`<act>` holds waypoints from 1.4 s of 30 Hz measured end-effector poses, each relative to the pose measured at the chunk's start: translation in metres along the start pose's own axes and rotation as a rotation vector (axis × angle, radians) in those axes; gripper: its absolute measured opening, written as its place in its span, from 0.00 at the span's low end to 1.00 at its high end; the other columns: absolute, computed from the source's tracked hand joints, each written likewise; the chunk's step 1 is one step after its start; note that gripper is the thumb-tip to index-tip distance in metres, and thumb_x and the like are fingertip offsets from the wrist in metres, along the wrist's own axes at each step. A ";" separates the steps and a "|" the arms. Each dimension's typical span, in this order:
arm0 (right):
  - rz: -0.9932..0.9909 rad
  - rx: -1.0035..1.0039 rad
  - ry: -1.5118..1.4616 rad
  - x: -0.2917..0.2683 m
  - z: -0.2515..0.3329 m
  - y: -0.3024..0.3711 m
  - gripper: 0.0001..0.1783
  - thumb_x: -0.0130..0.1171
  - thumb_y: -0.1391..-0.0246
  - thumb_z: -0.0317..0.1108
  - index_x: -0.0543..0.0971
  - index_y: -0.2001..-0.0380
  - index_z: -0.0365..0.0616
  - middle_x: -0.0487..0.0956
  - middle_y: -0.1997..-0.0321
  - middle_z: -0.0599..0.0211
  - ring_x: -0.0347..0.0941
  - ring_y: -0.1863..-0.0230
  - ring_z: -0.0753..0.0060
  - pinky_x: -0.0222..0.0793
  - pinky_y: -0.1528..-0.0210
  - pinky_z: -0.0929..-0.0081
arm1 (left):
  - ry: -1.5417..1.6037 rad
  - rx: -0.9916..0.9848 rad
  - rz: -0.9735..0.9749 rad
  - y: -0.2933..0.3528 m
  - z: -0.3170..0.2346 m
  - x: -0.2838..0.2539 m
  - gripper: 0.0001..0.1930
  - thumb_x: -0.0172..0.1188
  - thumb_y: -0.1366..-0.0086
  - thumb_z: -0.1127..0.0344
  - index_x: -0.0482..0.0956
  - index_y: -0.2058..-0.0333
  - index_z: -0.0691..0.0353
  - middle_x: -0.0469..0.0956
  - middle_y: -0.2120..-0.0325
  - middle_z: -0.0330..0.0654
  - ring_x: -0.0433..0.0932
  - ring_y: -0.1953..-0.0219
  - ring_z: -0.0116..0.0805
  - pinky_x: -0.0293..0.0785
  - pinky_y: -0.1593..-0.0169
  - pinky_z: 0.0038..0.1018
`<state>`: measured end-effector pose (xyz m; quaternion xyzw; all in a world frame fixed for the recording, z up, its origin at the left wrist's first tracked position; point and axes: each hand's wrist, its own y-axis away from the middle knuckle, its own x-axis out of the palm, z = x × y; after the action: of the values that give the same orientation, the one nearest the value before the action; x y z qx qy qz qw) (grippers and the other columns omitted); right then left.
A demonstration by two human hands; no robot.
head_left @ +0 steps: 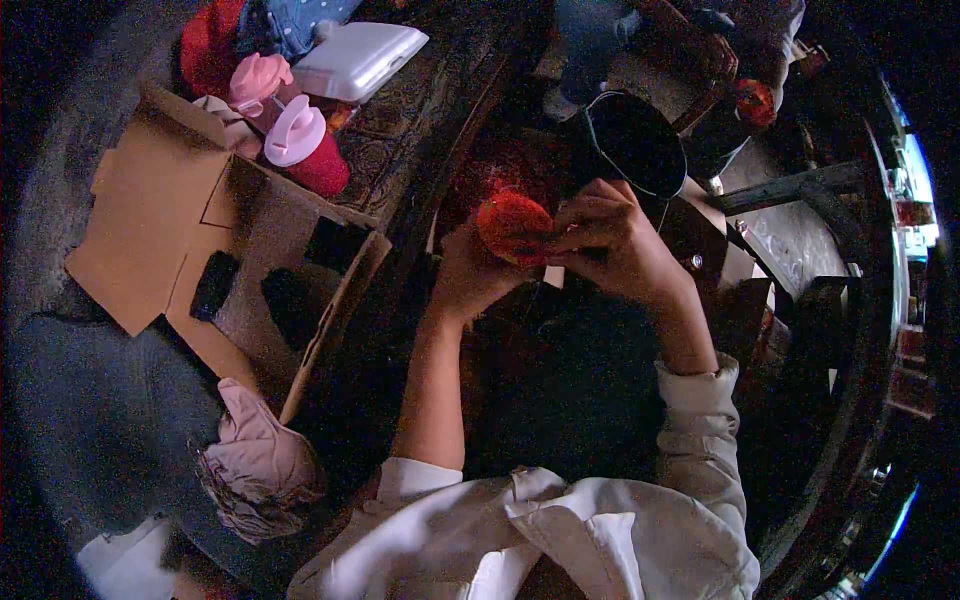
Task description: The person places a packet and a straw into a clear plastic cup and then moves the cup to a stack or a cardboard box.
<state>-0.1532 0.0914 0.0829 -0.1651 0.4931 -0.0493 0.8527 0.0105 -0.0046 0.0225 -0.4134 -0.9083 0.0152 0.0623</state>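
Evidently both hands, left (468, 272) and right (612, 245), clenched around red knitted piece (510, 225) between them.

dim, noisy fisheye view, bright only in patches.

lit mostly from low in the frame, where the pale sleeves (560, 530) glare close to white and lose their folds; grainy and murky across the middle, with the dark lap swallowed in shadow. saturated red bleeding on the knitted piece (512, 226) between left hand (470, 275) and right hand (615, 245), its texture smeared. fairly clear on the cardboard box (160, 210) and white container (358, 58), softer toward the rim. strongly bent edges, black vignette in every corner, small blown-out blue-white streaks at the far right edge.
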 end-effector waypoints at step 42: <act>-0.256 0.186 0.171 0.028 -0.018 -0.008 0.06 0.59 0.59 0.26 0.77 0.73 0.42 0.75 0.66 0.66 0.71 0.63 0.60 0.63 0.56 0.66 | -0.056 0.054 -0.101 0.005 0.000 0.005 0.26 0.68 0.57 0.69 0.72 0.56 0.61 0.77 0.61 0.40 0.75 0.58 0.31 0.70 0.52 0.28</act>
<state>-0.1540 0.0729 0.0541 -0.1422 0.5323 -0.2164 0.8060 0.0111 0.0019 0.0229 -0.3648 -0.9285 0.0481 0.0489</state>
